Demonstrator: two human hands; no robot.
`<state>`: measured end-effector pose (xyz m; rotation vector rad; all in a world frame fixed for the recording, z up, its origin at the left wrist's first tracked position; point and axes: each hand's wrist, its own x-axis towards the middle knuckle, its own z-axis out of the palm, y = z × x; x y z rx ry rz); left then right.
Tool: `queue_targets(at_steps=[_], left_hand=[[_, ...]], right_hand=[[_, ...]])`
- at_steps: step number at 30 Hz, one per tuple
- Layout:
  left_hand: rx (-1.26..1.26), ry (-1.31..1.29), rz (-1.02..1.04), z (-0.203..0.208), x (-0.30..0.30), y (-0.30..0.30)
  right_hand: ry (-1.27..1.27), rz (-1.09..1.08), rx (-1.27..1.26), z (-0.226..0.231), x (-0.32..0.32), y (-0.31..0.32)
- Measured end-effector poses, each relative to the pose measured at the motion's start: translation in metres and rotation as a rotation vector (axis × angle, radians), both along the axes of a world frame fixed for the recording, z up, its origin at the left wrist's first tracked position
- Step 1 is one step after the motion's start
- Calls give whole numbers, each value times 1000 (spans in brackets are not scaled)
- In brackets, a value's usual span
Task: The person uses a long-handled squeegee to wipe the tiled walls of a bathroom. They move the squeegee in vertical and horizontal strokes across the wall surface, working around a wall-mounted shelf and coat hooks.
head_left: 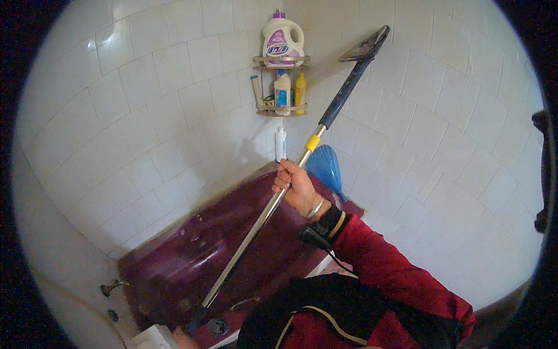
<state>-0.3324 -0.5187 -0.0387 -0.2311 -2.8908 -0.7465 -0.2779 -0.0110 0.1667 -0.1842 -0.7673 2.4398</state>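
mop pole (pixel 279 200) clamped in right hand (pixel 296 186) grip, white purple-labelled jug (pixel 283 41) on corner shelf (pixel 283 60).

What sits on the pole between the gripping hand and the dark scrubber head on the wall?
Head view: a yellow collar, then a dark sleeve; nothing else.

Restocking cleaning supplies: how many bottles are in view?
4: a large white jug on the corner shelf's top tier, a white bottle and a yellow bottle below, a white bottle on the tub ledge. More may be hidden.
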Motion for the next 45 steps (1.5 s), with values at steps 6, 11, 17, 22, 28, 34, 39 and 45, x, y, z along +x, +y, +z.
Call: queue_targets(at_steps=[6, 11, 17, 22, 28, 34, 39, 45], left_hand=[[-158, -119, -604, 109, -57, 113], [179, -2, -1131, 207, -77, 301], [619, -964, -1323, 221, 10, 420], [488, -909, -1250, 203, 49, 435], [478, -599, -1045, 175, 35, 422], [380, -571, -1047, 158, 41, 396], [358, -529, -1020, 154, 39, 379], [383, -611, -973, 145, 25, 355]], right_hand=[[18, 78, 83, -12, 9, -13], [0, 165, 157, -35, 13, -53], [-152, 227, 335, -87, 51, -75], [-26, 212, 1147, -93, 82, -42], [-517, -1220, 1913, 4, 165, 63], [-859, -1337, 2555, 85, 184, 120], [-695, -1529, 2369, 85, 173, 124], [-666, -1397, 2152, 110, 180, 119]])
